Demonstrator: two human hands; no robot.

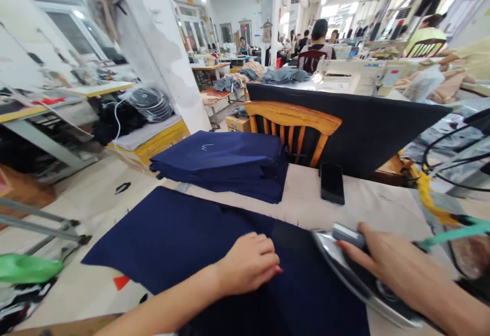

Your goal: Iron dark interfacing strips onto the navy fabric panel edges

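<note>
My right hand (390,262) is wrapped round the handle of a silver steam iron (360,280), whose soleplate is tipped up at the right end of a navy fabric piece (164,239). The cloth lies spread over the pale padded table. Over its middle, my left hand (250,264) has curled fingers; whether anything thin is pinched in them is hidden. Behind the spread cloth sits a folded stack of navy fabric (225,162) with a white chalk mark on top.
A black phone (332,184) lies on the pale tabletop (302,208). Behind it stand a wooden chair (293,114) and a large black panel (352,126). Cables and a green strap (459,233) hang at the right. Several people sit at sewing machines further back.
</note>
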